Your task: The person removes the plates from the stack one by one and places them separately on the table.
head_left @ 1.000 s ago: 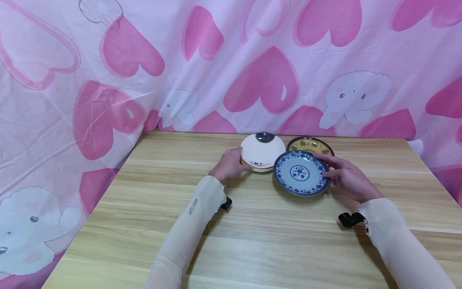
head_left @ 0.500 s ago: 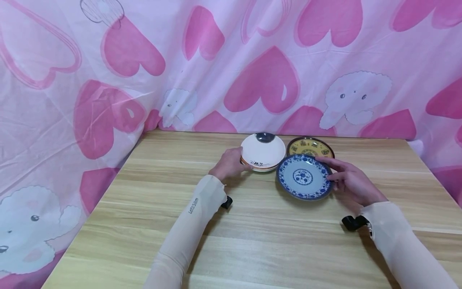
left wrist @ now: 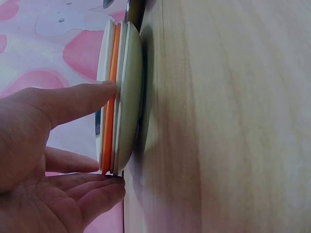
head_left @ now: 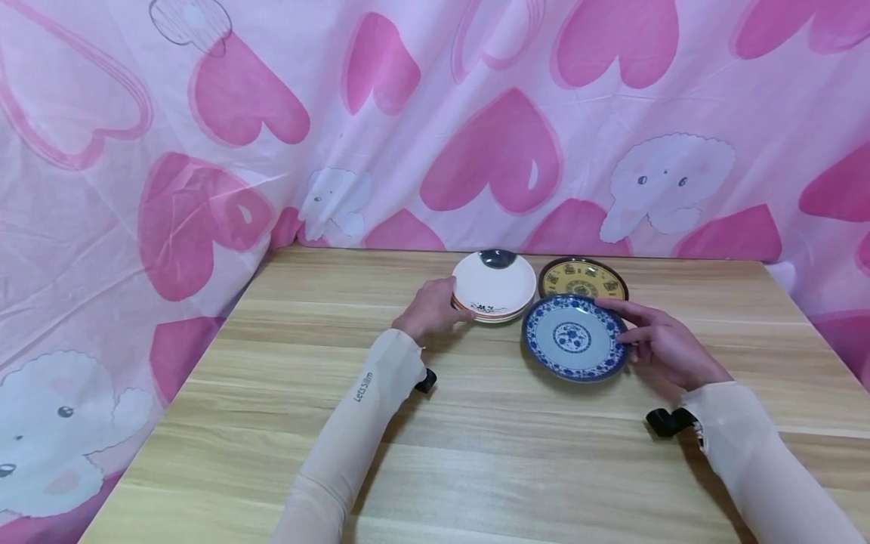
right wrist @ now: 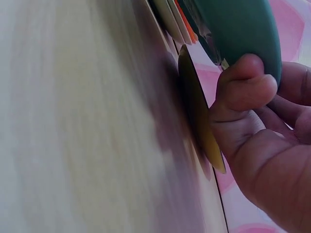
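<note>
My left hand [head_left: 430,308] is at the left side of a stack of white plates [head_left: 496,283], with the thumb at the front and the fingers round the rim. In the left wrist view, an orange-edged plate [left wrist: 113,73] shows within the stack, and fingertips touch the plate edges. My right hand [head_left: 669,344] pinches a blue-and-white patterned plate [head_left: 574,338] by its right rim, raised over the table. Its green underside [right wrist: 243,29] shows in the right wrist view. Behind it lies a yellow plate with a dark rim [head_left: 583,276], its front part hidden by the blue-and-white plate.
The wood-grain table [head_left: 476,468] reaches back to a pink curtain [head_left: 394,159] printed with hearts, which also hangs along the left side. The stack and the yellow plate sit side by side near the back edge.
My right hand has brought the blue-and-white plate a little toward me and to the right, uncovering more of the yellow plate. The left hand stays at the stack.
</note>
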Action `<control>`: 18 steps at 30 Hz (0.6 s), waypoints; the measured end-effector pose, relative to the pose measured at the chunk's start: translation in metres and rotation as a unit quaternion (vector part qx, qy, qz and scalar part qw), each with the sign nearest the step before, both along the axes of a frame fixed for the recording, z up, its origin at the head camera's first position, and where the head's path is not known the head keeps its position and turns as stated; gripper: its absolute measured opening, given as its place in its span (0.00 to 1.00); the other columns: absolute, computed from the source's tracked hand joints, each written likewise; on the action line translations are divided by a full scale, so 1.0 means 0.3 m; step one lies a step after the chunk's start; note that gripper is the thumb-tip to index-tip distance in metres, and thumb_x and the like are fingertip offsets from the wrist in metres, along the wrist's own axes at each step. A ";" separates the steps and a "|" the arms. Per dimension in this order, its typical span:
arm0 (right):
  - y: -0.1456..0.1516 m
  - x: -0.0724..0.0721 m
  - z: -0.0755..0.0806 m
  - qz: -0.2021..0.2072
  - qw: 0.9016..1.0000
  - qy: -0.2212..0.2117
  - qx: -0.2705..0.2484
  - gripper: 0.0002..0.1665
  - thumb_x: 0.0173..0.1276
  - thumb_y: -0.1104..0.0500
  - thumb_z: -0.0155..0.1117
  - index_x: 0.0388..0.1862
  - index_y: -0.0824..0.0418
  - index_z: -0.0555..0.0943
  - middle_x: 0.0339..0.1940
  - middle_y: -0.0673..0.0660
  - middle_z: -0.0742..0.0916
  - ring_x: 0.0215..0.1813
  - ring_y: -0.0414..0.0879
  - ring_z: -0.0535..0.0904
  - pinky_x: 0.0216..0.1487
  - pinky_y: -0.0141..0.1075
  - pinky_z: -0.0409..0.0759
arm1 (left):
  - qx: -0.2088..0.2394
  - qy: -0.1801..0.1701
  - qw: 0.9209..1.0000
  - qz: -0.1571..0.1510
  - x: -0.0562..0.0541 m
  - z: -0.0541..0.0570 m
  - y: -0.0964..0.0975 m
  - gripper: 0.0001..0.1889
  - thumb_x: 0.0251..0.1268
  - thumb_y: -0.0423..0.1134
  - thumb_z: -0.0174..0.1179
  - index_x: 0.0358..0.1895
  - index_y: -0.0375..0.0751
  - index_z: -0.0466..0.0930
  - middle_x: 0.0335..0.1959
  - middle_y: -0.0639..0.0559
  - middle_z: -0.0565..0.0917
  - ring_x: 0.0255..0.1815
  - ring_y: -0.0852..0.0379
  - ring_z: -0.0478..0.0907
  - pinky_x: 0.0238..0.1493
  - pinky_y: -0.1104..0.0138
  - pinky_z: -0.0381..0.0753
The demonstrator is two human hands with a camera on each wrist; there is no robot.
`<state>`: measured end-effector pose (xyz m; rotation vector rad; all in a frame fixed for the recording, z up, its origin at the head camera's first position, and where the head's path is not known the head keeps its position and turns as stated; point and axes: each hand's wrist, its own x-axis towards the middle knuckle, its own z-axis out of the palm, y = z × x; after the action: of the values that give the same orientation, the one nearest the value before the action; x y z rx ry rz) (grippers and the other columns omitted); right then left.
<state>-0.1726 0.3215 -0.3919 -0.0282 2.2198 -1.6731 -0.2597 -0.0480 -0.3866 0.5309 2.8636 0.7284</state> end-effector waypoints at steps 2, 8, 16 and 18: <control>0.003 0.001 -0.002 0.003 1.000 0.002 -0.001 0.38 0.74 0.68 0.48 0.80 0.47 0.60 0.71 0.52 0.62 0.34 0.41 0.71 0.34 0.30 0.76 | 0.003 -0.004 1.000 0.003 0.000 0.000 -0.002 0.23 0.60 0.49 0.71 0.52 0.41 0.77 0.48 0.48 0.84 0.56 0.49 0.78 0.63 0.58 0.77; 0.012 0.007 -0.014 0.009 1.000 0.007 -0.004 0.39 0.73 0.68 0.50 0.81 0.49 0.59 0.68 0.50 0.64 0.33 0.42 0.71 0.33 0.31 0.76 | 0.000 0.004 1.000 0.000 -0.001 -0.005 -0.002 0.23 0.61 0.49 0.71 0.53 0.40 0.78 0.50 0.47 0.84 0.59 0.48 0.78 0.65 0.58 0.76; 0.021 0.015 -0.026 0.008 1.000 -0.008 -0.005 0.40 0.72 0.68 0.50 0.81 0.48 0.58 0.70 0.53 0.62 0.33 0.41 0.71 0.33 0.32 0.78 | 0.001 0.004 1.000 0.002 0.003 -0.004 0.000 0.23 0.61 0.49 0.71 0.53 0.40 0.77 0.49 0.47 0.84 0.58 0.48 0.78 0.65 0.57 0.77; 0.024 0.017 -0.026 0.012 1.000 -0.006 -0.003 0.40 0.72 0.67 0.51 0.81 0.48 0.58 0.71 0.54 0.62 0.33 0.41 0.71 0.33 0.32 0.78 | 0.001 0.004 1.000 0.002 0.004 -0.004 0.000 0.24 0.61 0.49 0.71 0.54 0.40 0.77 0.50 0.47 0.84 0.59 0.48 0.78 0.65 0.58 0.77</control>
<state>-0.1675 0.3287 -0.3996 -0.0471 2.1980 -1.6626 -0.2586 -0.0481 -0.3878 0.5306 2.8714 0.7316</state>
